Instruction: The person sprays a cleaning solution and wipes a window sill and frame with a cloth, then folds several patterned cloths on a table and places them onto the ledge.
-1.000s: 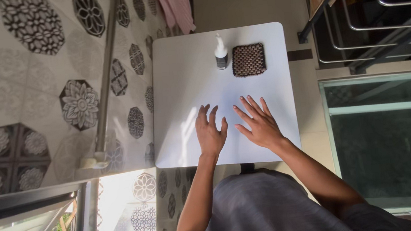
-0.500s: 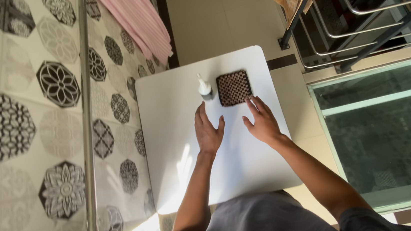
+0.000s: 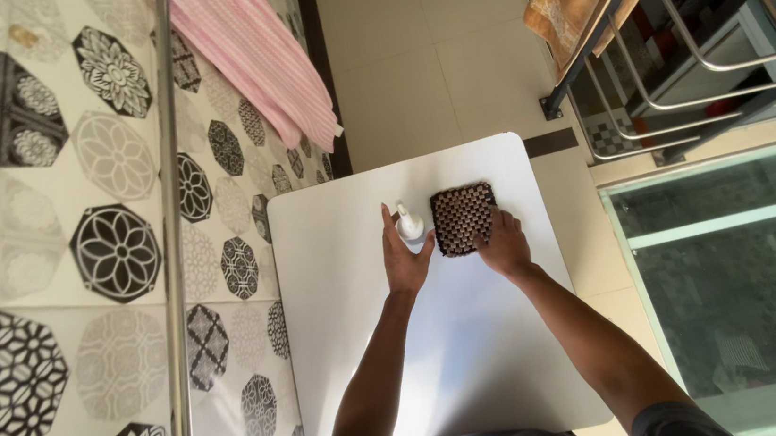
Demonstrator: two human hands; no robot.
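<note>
A small white table (image 3: pixel 351 326) carries a little spray bottle (image 3: pixel 410 224) with a white nozzle. Beside it lies a square brown woven mat (image 3: pixel 460 213). My left hand (image 3: pixel 401 259) is cupped around the bottle, with fingers on its left side and thumb on its right. The fingers of my right hand (image 3: pixel 506 246) are curled over the mat's lower right corner. Both forearms reach up across the tabletop from the bottom of the view.
A patterned tile wall with a metal rail (image 3: pixel 171 267) runs along the left. Pink cloth (image 3: pixel 249 51) hangs over the rail. A metal rack (image 3: pixel 638 52) stands at the upper right, and a glass panel (image 3: pixel 746 288) lies at the right.
Both hands moved forward from the table's middle to the far end. The left one closed around the bottle, the right one came onto the mat. The camera view shifted too.
</note>
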